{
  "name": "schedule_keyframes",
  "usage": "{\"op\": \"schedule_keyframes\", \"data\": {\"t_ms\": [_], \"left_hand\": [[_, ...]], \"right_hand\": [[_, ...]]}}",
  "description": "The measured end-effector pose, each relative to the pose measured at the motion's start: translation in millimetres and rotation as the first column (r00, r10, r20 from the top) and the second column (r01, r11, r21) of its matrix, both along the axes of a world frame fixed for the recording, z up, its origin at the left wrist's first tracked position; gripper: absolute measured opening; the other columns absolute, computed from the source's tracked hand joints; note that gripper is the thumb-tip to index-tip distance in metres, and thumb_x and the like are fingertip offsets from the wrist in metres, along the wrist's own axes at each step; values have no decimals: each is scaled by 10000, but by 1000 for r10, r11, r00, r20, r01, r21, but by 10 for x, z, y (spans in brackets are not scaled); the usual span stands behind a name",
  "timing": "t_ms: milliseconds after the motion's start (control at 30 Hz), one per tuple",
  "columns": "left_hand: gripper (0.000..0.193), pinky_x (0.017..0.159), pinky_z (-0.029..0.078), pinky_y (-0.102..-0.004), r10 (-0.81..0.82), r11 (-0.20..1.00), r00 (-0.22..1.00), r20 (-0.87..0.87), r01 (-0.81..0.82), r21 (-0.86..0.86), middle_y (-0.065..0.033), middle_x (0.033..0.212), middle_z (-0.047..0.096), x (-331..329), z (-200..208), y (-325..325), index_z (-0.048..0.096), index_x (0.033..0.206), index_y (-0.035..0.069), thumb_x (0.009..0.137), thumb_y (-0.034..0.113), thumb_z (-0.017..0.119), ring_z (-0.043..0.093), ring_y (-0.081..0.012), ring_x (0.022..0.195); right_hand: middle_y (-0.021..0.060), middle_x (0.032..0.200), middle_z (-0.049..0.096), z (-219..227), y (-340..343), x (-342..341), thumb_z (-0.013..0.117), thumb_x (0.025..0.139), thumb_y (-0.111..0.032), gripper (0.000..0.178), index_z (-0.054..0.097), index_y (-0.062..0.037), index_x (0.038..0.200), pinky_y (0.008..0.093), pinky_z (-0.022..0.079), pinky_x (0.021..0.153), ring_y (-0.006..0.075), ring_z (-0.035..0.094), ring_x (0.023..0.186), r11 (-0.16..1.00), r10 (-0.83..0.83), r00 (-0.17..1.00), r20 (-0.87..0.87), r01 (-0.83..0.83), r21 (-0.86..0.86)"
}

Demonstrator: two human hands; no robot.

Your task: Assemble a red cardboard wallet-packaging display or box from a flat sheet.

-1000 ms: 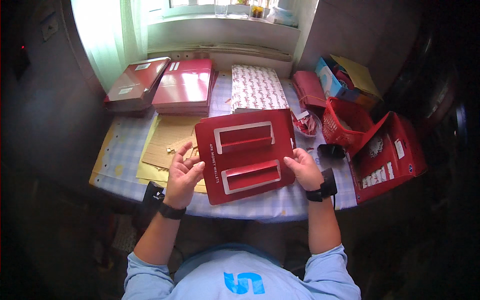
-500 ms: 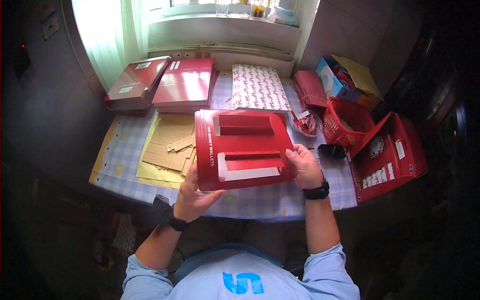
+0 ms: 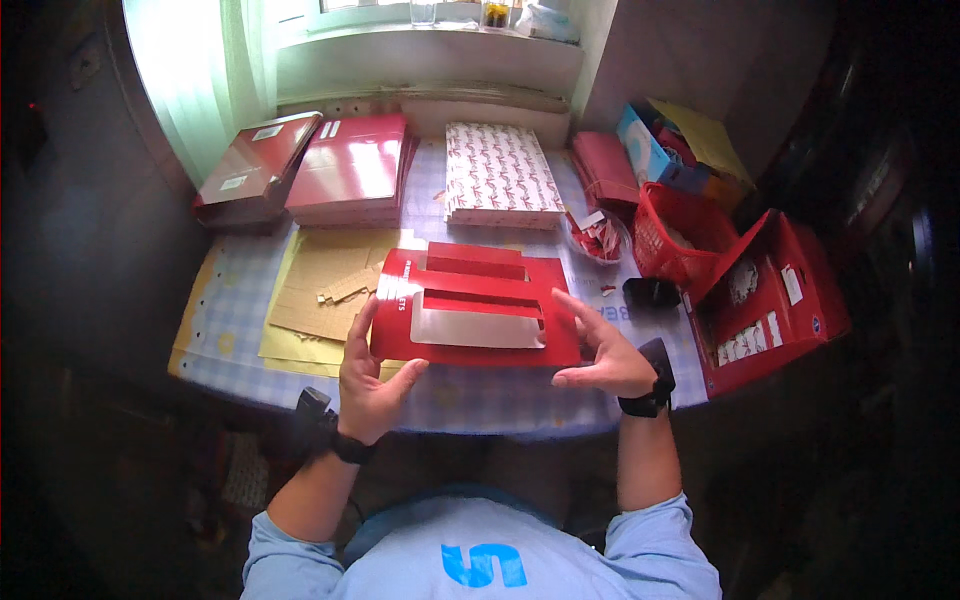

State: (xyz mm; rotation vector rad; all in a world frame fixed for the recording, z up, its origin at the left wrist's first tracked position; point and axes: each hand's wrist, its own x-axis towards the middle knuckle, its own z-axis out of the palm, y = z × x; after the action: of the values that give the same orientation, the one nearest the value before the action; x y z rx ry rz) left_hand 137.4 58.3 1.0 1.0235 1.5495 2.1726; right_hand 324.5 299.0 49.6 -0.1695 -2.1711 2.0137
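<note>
Red card [image 3: 480, 290]: lower & flatter than in prev. frame; our R hand [image 3: 610, 365] has spread, its thumb now off the card's face.
Cloth [image 3: 215, 310]: blue-wht. checks, under most of what we see.
Far-L stack [image 3: 255, 165]: shiny red folders, at back, set at a slant.
Yellow sheets [image 3: 290, 349]: flat, w/ brown card pieces [image 3: 320, 285] on top.
2nd red stack [image 3: 350, 165]: just beside the 1st.
L hand [image 3: 375, 390]: wide; our fingers are at the card's L edge, thumb out below its near edge.
Card's spot: btwn. our hands, over the cloth, 2 cut-out slots w/ flaps facing up; can't tell if it touches the cloth.
Patterned stack [image 3: 500, 170]: wht. w/ red print, behind the card.
Bowl [image 3: 597, 240]: red & wht. strips inside.
R hand: wide, fingertips by the card's R edge; can't tell if touching.
Basket [image 3: 680, 235]: red, next to the bowl.
Box [image 3: 825, 300]: red, open, far R.
</note>
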Motion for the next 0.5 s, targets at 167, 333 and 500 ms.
{"op": "schedule_keyframes", "data": {"t_ms": [167,333,500], "left_hand": [[827,1010,466,-340,-16,999,999,49,18,-29,-139,1406,446,-20,-80,10,278,1465,29,774,-46,728,487,-231,1270],[771,1090,387,-355,-21,997,1000,11,22,-69,-148,1402,447,-18,45,-43,349,1433,11,768,-49,735,488,-218,1263],[708,1087,388,-348,-23,995,999,41,26,-94,-137,1393,466,14,-3,-97,406,1401,8,775,-52,730,492,-209,1259]], "right_hand": [[66,1321,591,-31,-40,57,790,769,-215,694,492,-146,1392,527,79,1161,215,541,1224,834,-169,985,28,128,536],[54,1259,643,36,-137,63,782,782,-234,613,557,-172,1349,580,64,1152,230,599,1157,796,-194,980,-40,181,577],[68,1192,676,-95,-208,47,780,785,-168,531,606,-111,1284,540,8,1166,188,636,1073,960,-221,974,-57,207,-191]]}}
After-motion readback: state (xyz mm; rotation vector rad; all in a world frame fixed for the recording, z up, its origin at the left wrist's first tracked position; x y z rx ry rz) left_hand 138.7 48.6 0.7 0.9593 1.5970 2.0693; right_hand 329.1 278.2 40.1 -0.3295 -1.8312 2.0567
